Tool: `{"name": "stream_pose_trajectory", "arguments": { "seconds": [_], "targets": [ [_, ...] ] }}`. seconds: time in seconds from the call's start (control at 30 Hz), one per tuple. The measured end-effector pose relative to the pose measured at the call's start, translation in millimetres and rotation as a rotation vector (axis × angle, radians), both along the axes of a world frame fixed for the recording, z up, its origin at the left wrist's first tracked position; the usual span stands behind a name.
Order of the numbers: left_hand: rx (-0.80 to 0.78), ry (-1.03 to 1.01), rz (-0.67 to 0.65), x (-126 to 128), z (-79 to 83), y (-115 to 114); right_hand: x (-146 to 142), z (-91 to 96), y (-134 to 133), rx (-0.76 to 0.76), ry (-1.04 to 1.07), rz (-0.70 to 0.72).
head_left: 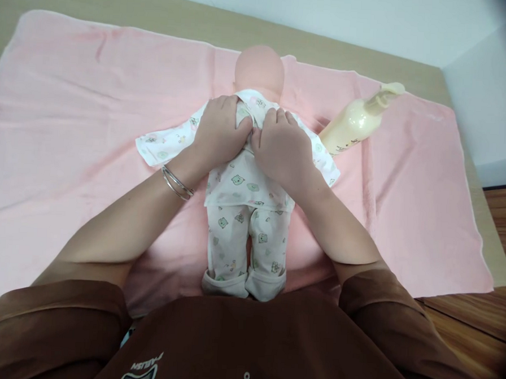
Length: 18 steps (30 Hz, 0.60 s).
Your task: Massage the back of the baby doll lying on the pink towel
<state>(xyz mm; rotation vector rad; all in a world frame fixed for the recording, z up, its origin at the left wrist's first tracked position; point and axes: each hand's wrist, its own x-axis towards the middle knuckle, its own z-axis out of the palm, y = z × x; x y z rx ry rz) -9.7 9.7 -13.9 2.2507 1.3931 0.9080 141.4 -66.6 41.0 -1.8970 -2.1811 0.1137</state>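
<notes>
- Left hand (224, 126) laid over the patterned shirt (228, 180), fingers together and thumb swung out toward the middle; not closed on anything I can see, though I can't tell whether a little cloth is caught under the palm. Best to let the fingers lie flat, and not let the bangles (177, 184) drag
- Between the hands, the doll (250, 198) lies lengthwise on the pink blanket (71, 101), its head (259, 71) pointing away from the person and its trousers (229, 239) toward them; no features show, so I'd take it to be face down, which calls for sparing the neck any weight
- Right hand (282, 151) spread over the other side of the shirt, thumb apart from the fingers, clamped on nothing visible; the two thumbs nearly meet. Light, equal pressure from both palms should suit, with the rucked cloth smoothed rather than bunched
- Farther right, a pump bottle (353, 124), its foot partly hidden by the shirt's sleeve; standing or lying, I can't tell. A wide sweep of that hand could knock it, so small movements seem wiser
</notes>
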Motion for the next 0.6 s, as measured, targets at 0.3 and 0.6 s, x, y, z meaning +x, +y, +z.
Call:
{"name": "stream_pose_trajectory", "arguments": {
  "seconds": [0.3, 0.6],
  "targets": [
    [-0.125, 0.013, 0.162, 8.1, 6.6, -9.8, 19.9, -5.6, 44.6, -0.113, 0.069, -0.082],
    [-0.114, 0.079, 0.222, 11.6, 9.4, -14.7, 22.5, -16.4, 48.9, -0.063, 0.085, -0.076]
  ]
}}
